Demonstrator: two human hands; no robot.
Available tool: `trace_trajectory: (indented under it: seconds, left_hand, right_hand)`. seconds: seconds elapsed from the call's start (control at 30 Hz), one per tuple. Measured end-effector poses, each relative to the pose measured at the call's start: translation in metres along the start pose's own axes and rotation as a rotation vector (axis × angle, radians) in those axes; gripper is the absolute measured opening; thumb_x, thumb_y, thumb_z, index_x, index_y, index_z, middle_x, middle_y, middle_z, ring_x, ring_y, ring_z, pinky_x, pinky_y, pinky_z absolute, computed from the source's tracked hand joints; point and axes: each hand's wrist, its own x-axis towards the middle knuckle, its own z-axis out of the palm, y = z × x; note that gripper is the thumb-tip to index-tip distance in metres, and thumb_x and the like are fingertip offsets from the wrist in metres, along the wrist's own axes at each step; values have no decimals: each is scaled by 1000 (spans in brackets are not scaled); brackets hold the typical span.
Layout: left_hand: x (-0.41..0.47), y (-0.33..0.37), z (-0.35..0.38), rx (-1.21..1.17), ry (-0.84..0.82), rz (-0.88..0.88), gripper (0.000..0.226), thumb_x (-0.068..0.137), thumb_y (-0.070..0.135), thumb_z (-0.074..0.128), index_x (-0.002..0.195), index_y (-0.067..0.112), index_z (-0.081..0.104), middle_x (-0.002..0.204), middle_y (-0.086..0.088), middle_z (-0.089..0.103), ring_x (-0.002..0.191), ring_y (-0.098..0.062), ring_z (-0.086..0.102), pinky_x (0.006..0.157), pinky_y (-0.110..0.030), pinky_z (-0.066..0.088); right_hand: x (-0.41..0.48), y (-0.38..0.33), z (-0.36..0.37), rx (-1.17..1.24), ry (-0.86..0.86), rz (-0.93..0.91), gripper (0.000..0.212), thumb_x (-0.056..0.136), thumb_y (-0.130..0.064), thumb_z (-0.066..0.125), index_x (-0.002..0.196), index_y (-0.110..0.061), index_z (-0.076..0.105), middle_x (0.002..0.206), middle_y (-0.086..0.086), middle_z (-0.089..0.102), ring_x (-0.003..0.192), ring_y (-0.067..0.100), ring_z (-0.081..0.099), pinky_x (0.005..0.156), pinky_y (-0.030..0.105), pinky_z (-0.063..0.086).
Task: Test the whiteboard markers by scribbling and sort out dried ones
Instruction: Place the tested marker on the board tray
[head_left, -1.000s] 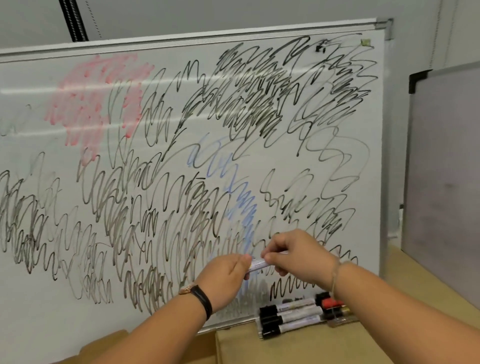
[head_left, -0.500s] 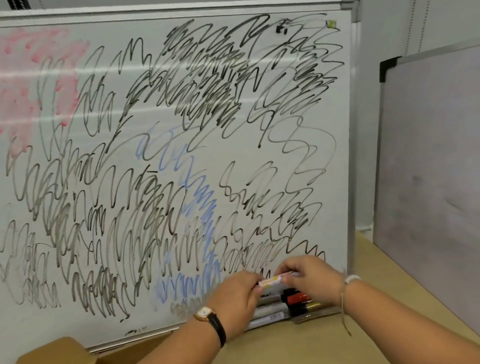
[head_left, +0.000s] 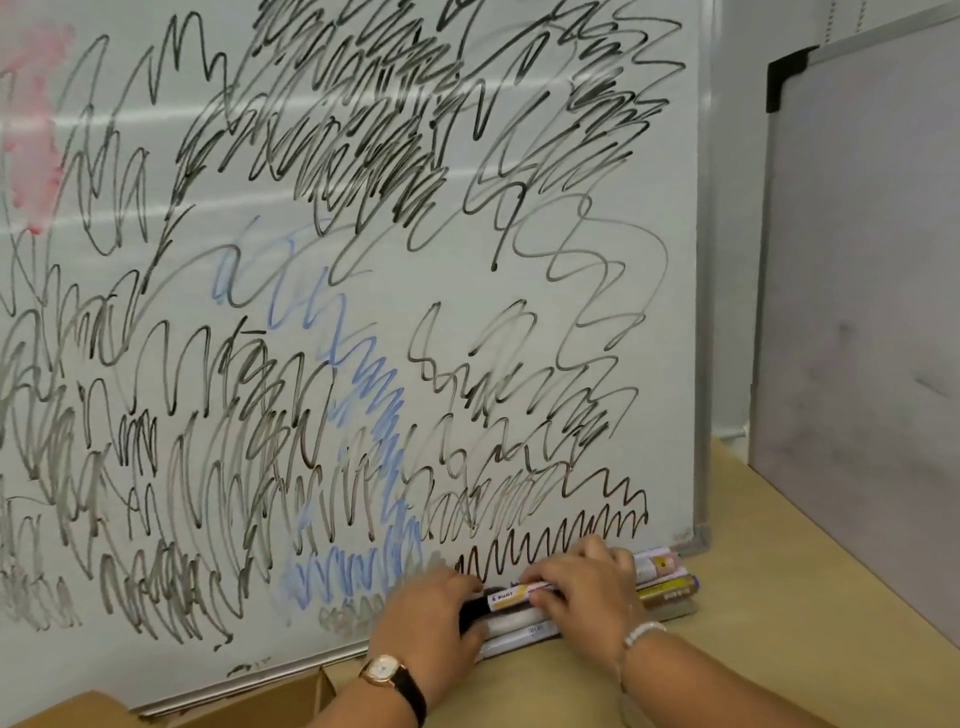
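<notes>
Scribbled whiteboard (head_left: 670, 415) stands on tan table (head_left: 753, 613). One marker (head_left: 511, 595) held level over marker row (head_left: 667, 592) at board foot: left hand (head_left: 431, 616) grips black cap end, right hand (head_left: 582, 577) pinches barrel. Likely step: setting down. Press cap home, lay parallel, keep dried ones separate.

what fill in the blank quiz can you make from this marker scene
The watch is on the ____ wrist.
The left hand and right hand together hold ____ marker.
Among black scribbles on the whiteboard, the middle patch is ____.
Missing: left, one, blue.
</notes>
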Motion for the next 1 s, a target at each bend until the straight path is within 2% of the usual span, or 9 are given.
trace_trajectory:
  seconds: [0.17, 0.23, 0.3, 0.4, 0.57, 0.67, 0.83, 1.0]
  left_hand:
    - [-8, -7, 5, 79, -84, -47, 48, 78, 51, 64, 120, 35, 48, 118, 13, 46, 107, -10, 46, 86, -22, 39]
    - [-9, -9, 9, 104, -93, -45, 50, 77, 50, 66, 120, 34, 48, 118, 12, 45, 107, -11, 47, 85, -24, 40]
    - [-10, -10, 12, 111, -89, -43, 49, 76, 49, 67, 118, 32, 47, 118, 12, 45, 107, -12, 46, 88, -26, 41]
    - [-9, -11, 15, 115, -76, -34, 49, 76, 50, 67, 117, 32, 47, 118, 12, 44, 106, -12, 46, 90, -27, 41]
    - [-8, -11, 18, 130, -65, -29, 48, 76, 50, 65, 116, 33, 47, 116, 12, 45, 106, -12, 46, 90, -27, 41]
    - [-9, -11, 18, 136, -51, -32, 46, 77, 50, 62, 116, 33, 46, 117, 11, 44, 106, -12, 46, 91, -28, 41]
    - [-12, -13, 19, 163, -40, -47, 45, 79, 54, 57, 117, 32, 44, 118, 10, 44, 108, -14, 45, 90, -28, 40]
    - [-17, -17, 18, 175, -72, -90, 61, 73, 67, 59, 123, 36, 43, 120, 13, 44, 113, -12, 43, 96, -29, 34]
  right_hand:
    - [3, -5, 16, -49, 63, -82, 25, 91, -50, 49, 114, -48, 59, 108, -30, 58, 101, 5, 36, 81, 33, 20]
    - [1, -4, 19, -130, 108, -158, 19, 83, -52, 57, 100, -49, 64, 98, -34, 59, 94, 6, 44, 75, 34, 19]
    - [-1, 0, 26, -206, 113, -170, 19, 64, -57, 69, 82, -52, 65, 82, -36, 58, 78, 2, 49, 67, 31, 12]
    - [0, 3, 32, -236, 75, -193, 25, 56, -57, 76, 78, -52, 65, 80, -35, 58, 76, 2, 46, 64, 31, 11]
    - [-3, 0, 30, -231, 154, -265, 16, 67, -54, 64, 82, -50, 67, 82, -31, 60, 81, 8, 38, 69, 32, 20]
    - [-8, 0, 31, -224, 175, -316, 22, 72, -56, 50, 83, -45, 67, 85, -28, 59, 85, 8, 39, 72, 32, 21]
    - [-21, 8, 37, -259, 158, -458, 28, 64, -56, 53, 83, -39, 66, 87, -22, 57, 86, 10, 43, 77, 32, 25]
    - [-24, 16, 43, -306, 180, -454, 22, 68, -45, 51, 82, -37, 67, 82, -20, 59, 81, 12, 47, 74, 32, 27]
